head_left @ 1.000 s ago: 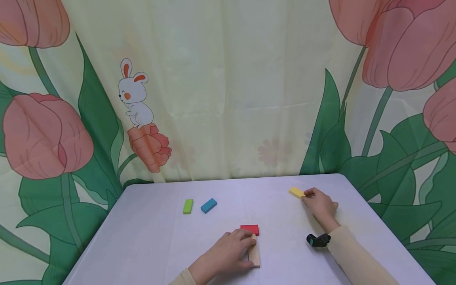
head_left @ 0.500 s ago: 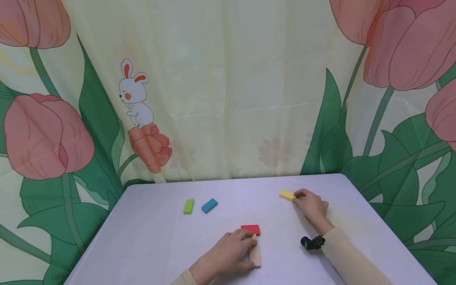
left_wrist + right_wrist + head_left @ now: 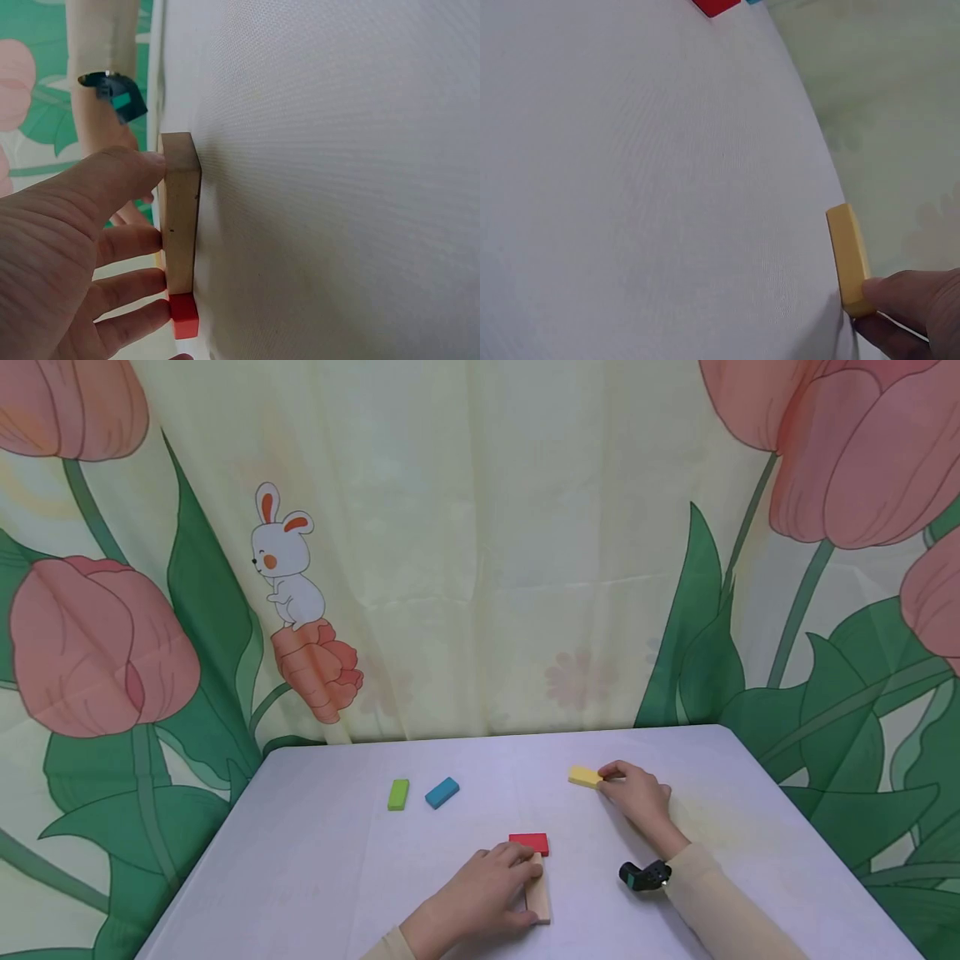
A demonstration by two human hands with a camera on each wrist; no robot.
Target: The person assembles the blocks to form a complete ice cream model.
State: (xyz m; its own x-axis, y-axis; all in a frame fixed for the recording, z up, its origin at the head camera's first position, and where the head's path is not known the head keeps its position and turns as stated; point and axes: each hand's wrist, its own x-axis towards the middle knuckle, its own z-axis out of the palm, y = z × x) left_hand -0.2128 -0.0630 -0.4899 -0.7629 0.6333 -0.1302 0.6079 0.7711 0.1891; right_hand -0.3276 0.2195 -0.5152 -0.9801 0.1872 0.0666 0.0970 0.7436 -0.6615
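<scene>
In the head view my left hand [image 3: 480, 889] lies over a plain wooden block [image 3: 537, 893], its thumb near the block's front end. The left wrist view has the thumb and fairly straight fingertips touching one long side of the wooden block [image 3: 180, 217]. A red block [image 3: 529, 843] sits across its far end, with a fingertip close to it. Farther back on the right, my right hand [image 3: 636, 797] pinches one end of a yellow block [image 3: 584, 777]. Thumb and finger grip the yellow block [image 3: 847, 255] in the right wrist view, its other end pointing away from the hand.
A green block [image 3: 398, 794] and a blue block [image 3: 442, 792] lie on the white-covered table [image 3: 315, 868], left of the red one. Behind the table's far edge hangs a curtain [image 3: 480, 568] printed with tulips and a rabbit. The right wrist wears a black camera [image 3: 645, 876].
My right hand has moved left and slightly nearer, carrying the yellow block with it. The left hand and the wooden, red, green and blue blocks stay in place.
</scene>
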